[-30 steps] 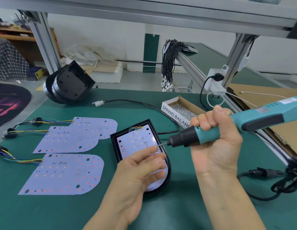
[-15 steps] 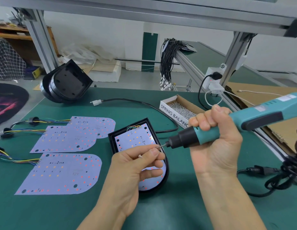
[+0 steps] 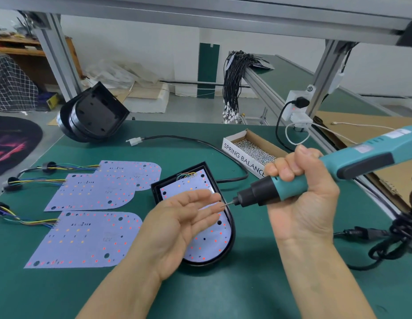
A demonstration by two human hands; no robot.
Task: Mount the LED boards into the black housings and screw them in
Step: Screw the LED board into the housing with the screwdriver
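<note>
A black housing lies on the green mat with a white LED board seated in it. My left hand hovers palm-up over the board with its fingers straight, their tips close to the screwdriver bit. My right hand grips a teal electric screwdriver, held nearly level with its bit pointing left, a small screw on its tip. Three loose LED boards with coloured wires lie to the left. A stack of empty black housings leans at the table's far edge.
A cardboard box of screws stands behind the housing. A black cable with a white plug runs across the mat. The screwdriver's coiled cord lies at the right. An aluminium frame post carries a power socket.
My left hand pinched something at the bit half a second ago; its fingers have now straightened out and the palm faces up. The screwdriver has barely moved.
</note>
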